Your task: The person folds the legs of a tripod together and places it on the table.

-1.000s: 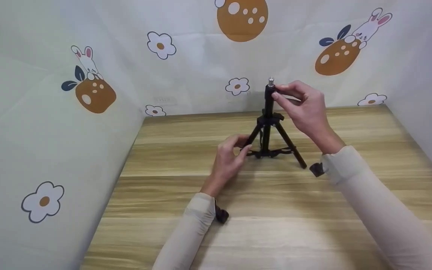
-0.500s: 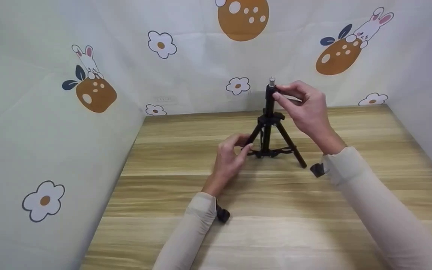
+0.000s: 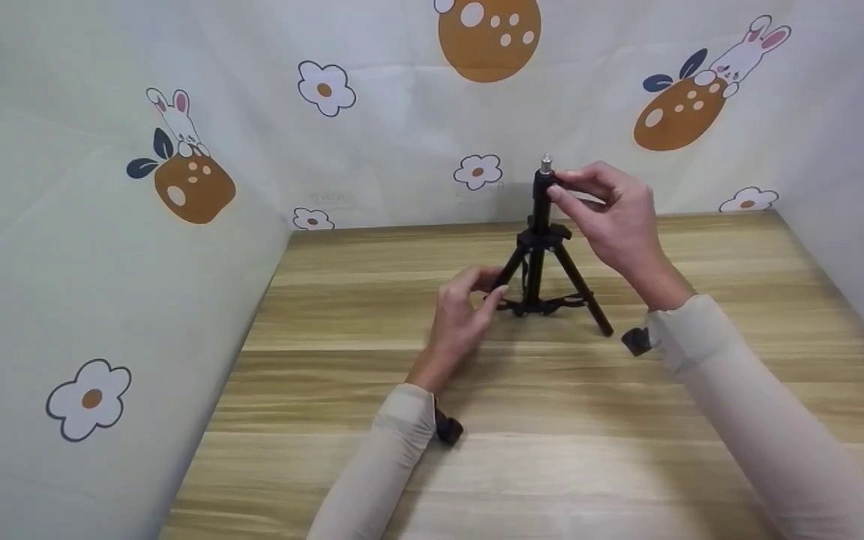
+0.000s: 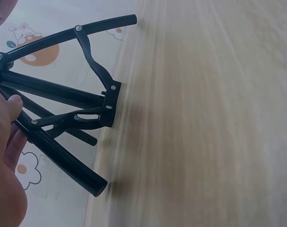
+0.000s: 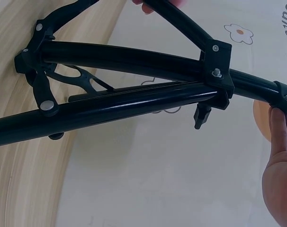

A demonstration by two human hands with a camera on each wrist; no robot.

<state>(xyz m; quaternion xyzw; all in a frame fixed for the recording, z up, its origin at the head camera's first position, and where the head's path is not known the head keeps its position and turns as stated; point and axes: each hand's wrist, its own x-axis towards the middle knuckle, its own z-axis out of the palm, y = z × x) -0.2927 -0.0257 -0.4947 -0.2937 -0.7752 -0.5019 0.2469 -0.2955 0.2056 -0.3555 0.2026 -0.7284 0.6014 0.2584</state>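
A small black tripod [image 3: 535, 262] stands upright with its legs spread, toward the back of the table. A silver screw stud [image 3: 546, 163] tops its centre column. My right hand [image 3: 616, 217] pinches the collar just below that stud between thumb and fingers. Lower down, my left hand [image 3: 462, 315] grips the left leg, with the thumb on the near side. In the left wrist view the leg [image 4: 70, 163] runs out past the thumb, and its braces meet at the column's foot. The right wrist view shows a small knob [image 5: 201, 116] on the leg bracket [image 5: 217, 71].
A wood-grain table [image 3: 372, 465] lies under both arms. Pale cloth walls [image 3: 394, 135] printed with fruit, rabbits and flowers rise behind the table and at both sides. Black wrist cameras [image 3: 448, 427] stick out from both sleeves.
Both hands keep their holds on the tripod, which stays in place. The whole head view has shifted very slightly.
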